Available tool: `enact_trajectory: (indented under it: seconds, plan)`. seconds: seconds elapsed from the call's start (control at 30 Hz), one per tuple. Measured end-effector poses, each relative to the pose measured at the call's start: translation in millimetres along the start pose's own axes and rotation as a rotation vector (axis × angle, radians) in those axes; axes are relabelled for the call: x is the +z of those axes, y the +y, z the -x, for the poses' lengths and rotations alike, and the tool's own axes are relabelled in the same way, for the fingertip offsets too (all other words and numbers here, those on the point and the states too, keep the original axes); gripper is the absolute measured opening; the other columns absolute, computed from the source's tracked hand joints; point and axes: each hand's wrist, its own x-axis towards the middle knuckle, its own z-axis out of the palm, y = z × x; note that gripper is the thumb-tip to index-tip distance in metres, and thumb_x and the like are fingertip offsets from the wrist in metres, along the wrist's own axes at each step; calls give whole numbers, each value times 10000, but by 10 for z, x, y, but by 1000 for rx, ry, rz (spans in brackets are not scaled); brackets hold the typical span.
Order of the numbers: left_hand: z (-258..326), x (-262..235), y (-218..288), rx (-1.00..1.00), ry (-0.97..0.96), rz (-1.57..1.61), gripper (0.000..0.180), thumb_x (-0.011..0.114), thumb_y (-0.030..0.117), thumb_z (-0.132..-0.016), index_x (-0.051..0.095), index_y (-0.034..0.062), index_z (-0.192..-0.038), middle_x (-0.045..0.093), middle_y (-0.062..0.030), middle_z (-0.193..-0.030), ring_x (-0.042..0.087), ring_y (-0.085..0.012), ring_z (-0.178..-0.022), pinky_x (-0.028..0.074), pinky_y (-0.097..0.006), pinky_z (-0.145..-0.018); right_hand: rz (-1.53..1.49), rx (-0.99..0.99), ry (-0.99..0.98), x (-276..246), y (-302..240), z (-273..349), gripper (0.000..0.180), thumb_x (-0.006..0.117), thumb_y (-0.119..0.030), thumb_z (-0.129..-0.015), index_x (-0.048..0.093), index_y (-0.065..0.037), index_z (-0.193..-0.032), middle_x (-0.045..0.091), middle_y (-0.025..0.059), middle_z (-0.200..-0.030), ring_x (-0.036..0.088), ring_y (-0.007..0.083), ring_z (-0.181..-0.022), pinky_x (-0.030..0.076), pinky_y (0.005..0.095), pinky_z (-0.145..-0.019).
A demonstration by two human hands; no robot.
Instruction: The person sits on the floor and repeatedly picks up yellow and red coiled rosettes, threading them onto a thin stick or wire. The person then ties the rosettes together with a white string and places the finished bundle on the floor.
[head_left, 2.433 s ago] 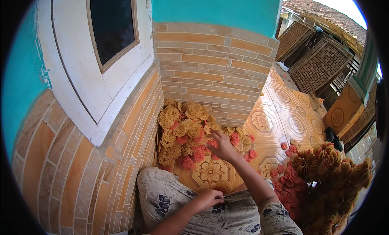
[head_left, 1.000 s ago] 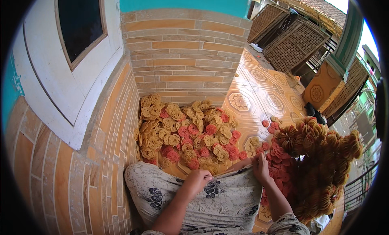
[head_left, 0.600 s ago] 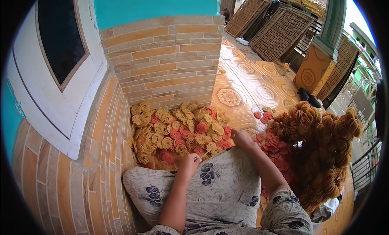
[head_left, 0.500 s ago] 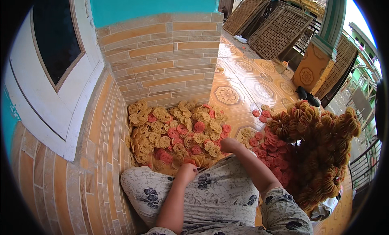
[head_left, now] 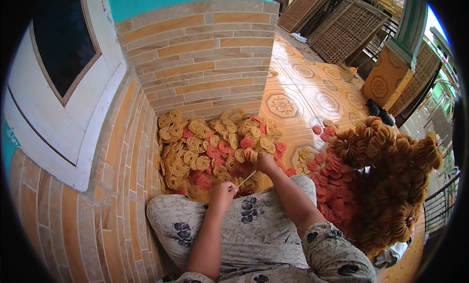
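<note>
The right hand [head_left: 265, 163] has swung from the red heap [head_left: 336, 188] to the mixed pile [head_left: 199, 162], probably touching it.

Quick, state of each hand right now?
Left hand: closed on a thin pale stick.
Right hand: turned away, so its grip cannot be told.

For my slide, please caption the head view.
Left hand holds a thin stick, right hand near piled yellow and red discs.
</note>
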Motion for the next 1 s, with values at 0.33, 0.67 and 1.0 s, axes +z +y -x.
enact_trajectory:
  seconds: [0.33, 0.67, 1.0]
  plan:
    - [-805, 62, -154, -64, 9, 504, 163, 695, 108, -831, 659, -30, -910, 699, -78, -794, 649, -127, -690, 507, -278, -637, -645, 304, 183, -283, 77, -64, 145, 667, -102, -834, 586, -6, -905, 628, 95, -833, 603, 172, -726, 499, 318, -664]
    - [-713, 81, -58, -54, -18, 566, 176, 682, 138, -861, 667, -24, -929, 689, -52, -819, 623, -106, -756, 476, -261, -739, -1380, 124, 83, -652, -210, 148, 65, 600, -79, -917, 556, -39, -942, 596, -7, -838, 564, 77, -741, 485, 232, -704]
    - [-658, 68, -3, -98, -57, 586, 184, 678, 164, -866, 667, -6, -936, 687, -59, -842, 619, -116, -792, 466, -275, -780, -1408, 78, 67, -694, -233, 188, 97, 632, -78, -891, 551, -54, -939, 584, -31, -839, 551, 57, -763, 457, 215, -697]
